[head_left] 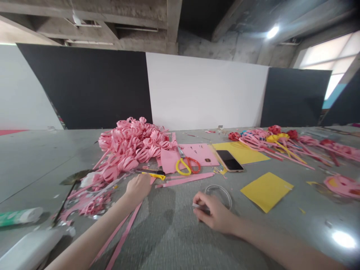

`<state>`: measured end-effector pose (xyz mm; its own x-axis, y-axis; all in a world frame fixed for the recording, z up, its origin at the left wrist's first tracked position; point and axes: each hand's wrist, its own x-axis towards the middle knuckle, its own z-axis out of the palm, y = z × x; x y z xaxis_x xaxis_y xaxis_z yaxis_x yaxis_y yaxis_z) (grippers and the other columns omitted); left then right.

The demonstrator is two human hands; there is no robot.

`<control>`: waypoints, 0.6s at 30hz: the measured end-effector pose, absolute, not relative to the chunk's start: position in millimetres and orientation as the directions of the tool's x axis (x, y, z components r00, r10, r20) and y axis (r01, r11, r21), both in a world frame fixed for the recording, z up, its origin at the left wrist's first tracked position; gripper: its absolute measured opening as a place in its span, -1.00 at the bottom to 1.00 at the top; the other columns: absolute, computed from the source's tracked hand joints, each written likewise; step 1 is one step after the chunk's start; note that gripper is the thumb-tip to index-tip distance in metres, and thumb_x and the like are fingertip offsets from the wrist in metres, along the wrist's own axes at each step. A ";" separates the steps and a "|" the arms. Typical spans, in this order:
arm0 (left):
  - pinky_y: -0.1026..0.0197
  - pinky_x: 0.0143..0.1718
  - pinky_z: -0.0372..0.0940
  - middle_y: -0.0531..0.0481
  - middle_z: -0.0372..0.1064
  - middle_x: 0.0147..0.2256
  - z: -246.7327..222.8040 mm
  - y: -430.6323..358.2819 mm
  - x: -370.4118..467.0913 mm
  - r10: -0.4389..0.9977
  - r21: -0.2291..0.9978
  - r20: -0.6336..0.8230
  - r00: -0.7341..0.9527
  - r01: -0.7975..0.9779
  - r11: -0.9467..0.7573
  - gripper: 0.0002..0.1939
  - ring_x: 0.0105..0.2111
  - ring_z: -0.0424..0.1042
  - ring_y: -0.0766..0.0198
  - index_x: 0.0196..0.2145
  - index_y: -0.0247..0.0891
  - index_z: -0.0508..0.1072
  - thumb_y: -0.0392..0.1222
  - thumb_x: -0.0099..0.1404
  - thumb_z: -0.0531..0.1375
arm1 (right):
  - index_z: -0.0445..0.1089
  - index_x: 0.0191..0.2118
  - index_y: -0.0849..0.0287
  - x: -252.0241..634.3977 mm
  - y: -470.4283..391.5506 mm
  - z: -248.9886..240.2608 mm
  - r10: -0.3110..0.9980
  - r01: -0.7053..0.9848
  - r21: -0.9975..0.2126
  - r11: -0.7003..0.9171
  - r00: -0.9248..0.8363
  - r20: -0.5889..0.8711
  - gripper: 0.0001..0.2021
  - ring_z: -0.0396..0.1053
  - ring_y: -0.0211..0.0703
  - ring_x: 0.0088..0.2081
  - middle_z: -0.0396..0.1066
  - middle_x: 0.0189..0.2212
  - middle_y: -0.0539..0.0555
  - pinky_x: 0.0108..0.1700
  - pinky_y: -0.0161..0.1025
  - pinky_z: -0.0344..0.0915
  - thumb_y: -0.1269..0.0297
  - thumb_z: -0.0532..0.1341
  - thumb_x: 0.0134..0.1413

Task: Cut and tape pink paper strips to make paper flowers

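My left hand (140,187) is curled, palm down, over a long pink paper strip (131,225). Its fingertips are hidden, so I cannot tell what they grip. Just beyond its knuckles lies a utility knife (153,174) with yellow and black parts. My right hand (209,211) pinches a small flat pale piece (200,206) between thumb and fingers. Behind that hand lies a thin whitish ring (230,198), perhaps a roll of tape, partly covered. Scissors (188,165) with a yellow and a red handle rest on pink sheets (205,152), with cut pink strips (188,180) in front.
A heap of looped pink paper (135,144) stands at the back left. A phone (230,161) lies by a yellow sheet (250,153); a yellow square (267,192) lies nearer. Paper flowers (275,138) spread at the right. A green-white tube (21,216) is at left.
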<state>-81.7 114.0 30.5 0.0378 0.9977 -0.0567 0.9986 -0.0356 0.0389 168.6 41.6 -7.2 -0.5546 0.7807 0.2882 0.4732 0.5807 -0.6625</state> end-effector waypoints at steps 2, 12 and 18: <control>0.13 -0.31 0.19 -0.34 0.37 -0.29 29.2 115.0 -81.0 0.999 0.015 -0.035 0.037 0.999 -0.036 -0.77 -0.25 0.37 0.02 -0.34 -0.42 0.37 -0.32 0.15 -0.04 | 0.06 -0.38 0.14 168.6 41.7 -7.3 0.779 0.469 -0.664 0.583 -0.556 0.291 -0.93 0.19 -0.34 -0.59 0.19 -0.63 -0.12 -0.51 -0.40 0.04 0.43 0.02 -0.01; 0.13 -0.33 0.22 -0.29 0.40 -0.32 24.6 113.9 -78.8 1.000 0.005 0.014 0.026 1.000 -0.027 -0.77 -0.29 0.39 0.01 -0.32 -0.38 0.39 -0.28 0.06 0.04 | 0.07 -0.38 0.14 168.7 41.6 -5.8 0.779 0.480 -0.650 0.589 -0.552 0.297 -0.92 0.17 -0.34 -0.59 0.16 -0.63 -0.12 -0.51 -0.40 0.01 0.43 0.02 -0.02; 0.04 -0.32 0.19 -0.39 0.37 -0.31 39.0 106.0 -73.8 1.000 0.068 0.020 -0.014 0.998 0.013 -0.71 -0.27 0.37 -0.10 -0.34 -0.44 0.39 -0.19 0.12 -0.01 | 0.08 -0.38 0.14 169.0 42.1 -6.9 0.772 0.490 -0.627 0.605 -0.555 0.311 -0.93 0.17 -0.34 -0.59 0.15 -0.64 -0.13 -0.51 -0.39 0.01 0.42 0.03 -0.02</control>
